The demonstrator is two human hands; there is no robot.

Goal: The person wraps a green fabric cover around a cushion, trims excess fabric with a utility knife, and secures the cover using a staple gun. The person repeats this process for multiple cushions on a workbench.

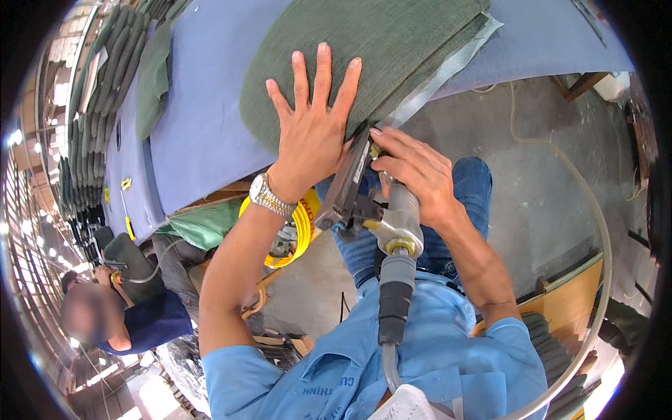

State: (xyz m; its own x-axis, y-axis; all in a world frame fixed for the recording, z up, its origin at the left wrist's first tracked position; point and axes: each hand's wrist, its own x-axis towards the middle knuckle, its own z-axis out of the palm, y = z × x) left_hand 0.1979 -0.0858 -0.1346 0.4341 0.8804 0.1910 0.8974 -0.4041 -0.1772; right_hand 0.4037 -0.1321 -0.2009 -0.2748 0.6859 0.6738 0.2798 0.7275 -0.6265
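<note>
My left hand, with a metal watch at the wrist, lies flat with fingers spread on a dark green fabric-covered panel. A pale strip runs along the panel's near right edge. My right hand is wrapped round the handle of an air staple gun, its thumb and fingers near the nose. The gun's nose touches or nearly touches the panel's near edge, close beside my left palm; exact contact is hidden. A clear air hose leaves the handle's rear over my blue shirt.
Blue cloth covers the worktable. Stacked green panels stand at the far left. A yellow hose coil hangs below the table edge. A clear hose loops along the right. Another person works at lower left with a similar tool.
</note>
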